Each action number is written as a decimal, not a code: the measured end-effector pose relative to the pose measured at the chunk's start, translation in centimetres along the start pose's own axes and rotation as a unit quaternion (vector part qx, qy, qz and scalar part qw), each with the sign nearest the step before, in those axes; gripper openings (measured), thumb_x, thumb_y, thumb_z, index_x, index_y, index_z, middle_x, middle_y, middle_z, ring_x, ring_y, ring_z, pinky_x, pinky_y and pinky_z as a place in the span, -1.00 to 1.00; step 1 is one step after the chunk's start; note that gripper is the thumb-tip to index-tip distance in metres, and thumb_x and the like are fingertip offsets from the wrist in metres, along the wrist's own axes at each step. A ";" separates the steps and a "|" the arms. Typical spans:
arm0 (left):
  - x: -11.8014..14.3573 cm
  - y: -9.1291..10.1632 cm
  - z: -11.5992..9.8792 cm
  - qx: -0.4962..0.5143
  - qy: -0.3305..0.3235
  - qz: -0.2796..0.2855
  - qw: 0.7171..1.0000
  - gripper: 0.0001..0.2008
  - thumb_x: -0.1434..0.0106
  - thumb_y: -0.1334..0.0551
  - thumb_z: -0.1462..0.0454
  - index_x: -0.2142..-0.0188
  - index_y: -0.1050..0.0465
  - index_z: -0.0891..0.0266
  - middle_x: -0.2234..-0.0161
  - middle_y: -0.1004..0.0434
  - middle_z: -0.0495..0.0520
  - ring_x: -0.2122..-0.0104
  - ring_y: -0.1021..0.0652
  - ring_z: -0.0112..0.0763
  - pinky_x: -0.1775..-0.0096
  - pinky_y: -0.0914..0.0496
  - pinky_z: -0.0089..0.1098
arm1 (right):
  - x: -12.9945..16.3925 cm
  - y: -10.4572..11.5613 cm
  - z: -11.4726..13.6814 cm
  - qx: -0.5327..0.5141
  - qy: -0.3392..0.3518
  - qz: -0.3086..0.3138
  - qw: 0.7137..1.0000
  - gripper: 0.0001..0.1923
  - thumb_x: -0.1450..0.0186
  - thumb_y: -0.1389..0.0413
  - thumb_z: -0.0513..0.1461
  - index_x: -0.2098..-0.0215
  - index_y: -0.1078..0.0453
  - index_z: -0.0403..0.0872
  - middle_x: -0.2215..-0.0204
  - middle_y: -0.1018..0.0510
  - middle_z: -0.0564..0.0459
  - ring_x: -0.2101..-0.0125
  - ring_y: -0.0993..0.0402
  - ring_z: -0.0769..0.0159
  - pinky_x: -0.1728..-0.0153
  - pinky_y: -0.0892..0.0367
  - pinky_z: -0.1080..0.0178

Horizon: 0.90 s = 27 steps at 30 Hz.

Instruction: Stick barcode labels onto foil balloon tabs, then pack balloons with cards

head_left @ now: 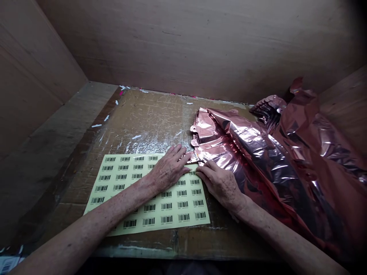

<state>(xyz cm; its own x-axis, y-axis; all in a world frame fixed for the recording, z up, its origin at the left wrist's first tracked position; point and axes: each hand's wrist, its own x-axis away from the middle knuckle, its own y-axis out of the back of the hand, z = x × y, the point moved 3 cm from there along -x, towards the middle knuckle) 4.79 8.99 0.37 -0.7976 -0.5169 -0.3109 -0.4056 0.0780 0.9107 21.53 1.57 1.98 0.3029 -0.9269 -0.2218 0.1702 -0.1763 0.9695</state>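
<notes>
Packing workbench: barcode label sheet [149,191]

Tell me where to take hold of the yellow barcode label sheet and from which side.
Grip the label sheet by its bare near-right corner, coming from the front edge: it lies flat, the left hand rests on its top and the right hand sits at its right edge.

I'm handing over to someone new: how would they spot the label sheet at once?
Start at the tape-covered cardboard work surface. On its near half lies the pale yellow rectangular sheet of barcode stickers, under the left hand. It is flat, matte and printed in rows, unlike the crumpled shiny pink foil beside it.
</notes>
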 end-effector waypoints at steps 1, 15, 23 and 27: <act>0.0 -0.1 0.0 0.002 0.004 -0.001 1.000 -0.55 -0.41 -0.16 0.19 -0.20 -0.24 0.36 -0.15 -0.36 0.34 -0.25 -0.30 0.05 -0.24 -0.24 0.09 | -0.1 0.0 0.0 0.003 -0.011 0.005 1.000 -0.84 -0.42 -0.08 -0.22 0.24 -0.50 -0.06 0.33 -0.49 0.05 0.43 -0.44 0.35 0.48 -0.11 0.31; 0.0 -0.3 0.0 -0.008 -0.003 -0.005 1.000 -0.54 -0.41 -0.16 0.15 -0.20 -0.23 0.34 -0.13 -0.38 0.30 -0.24 -0.31 0.02 -0.24 -0.24 0.11 | -2.0 1.5 -0.5 -0.107 -0.060 0.084 0.989 -0.87 -0.39 -0.03 -0.27 0.31 -0.39 -0.07 0.32 -0.49 0.02 0.41 -0.41 0.32 0.40 -0.26 0.27; -0.5 1.2 -0.2 0.037 0.004 -0.004 0.999 -0.60 -0.46 -0.07 0.13 -0.16 -0.27 0.35 -0.09 -0.40 0.27 -0.17 -0.36 -0.04 -0.20 -0.30 0.04 | -5.0 4.0 -6.8 -0.250 -0.115 0.111 0.955 -0.69 -0.37 -0.06 -0.10 0.47 -0.37 -0.08 0.55 -0.46 0.07 0.53 -0.32 0.35 0.52 -0.19 0.28; -2.1 2.1 -0.9 0.064 0.017 0.000 0.998 -0.71 -0.44 -0.13 0.22 -0.05 -0.33 0.36 -0.04 -0.42 0.26 -0.11 -0.41 -0.12 -0.14 -0.37 -0.07 | -6.4 3.6 -8.9 -0.250 -0.111 0.162 0.948 -0.69 -0.34 -0.09 -0.10 0.48 -0.41 -0.09 0.58 -0.48 0.06 0.56 -0.33 0.36 0.54 -0.17 0.29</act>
<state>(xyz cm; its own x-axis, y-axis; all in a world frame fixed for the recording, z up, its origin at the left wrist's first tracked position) 6.05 9.46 3.24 -0.7831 -0.5449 -0.2997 -0.4610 0.1851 0.8679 28.51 9.85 5.95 0.2194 -0.9623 0.1611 0.5419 0.2575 0.8001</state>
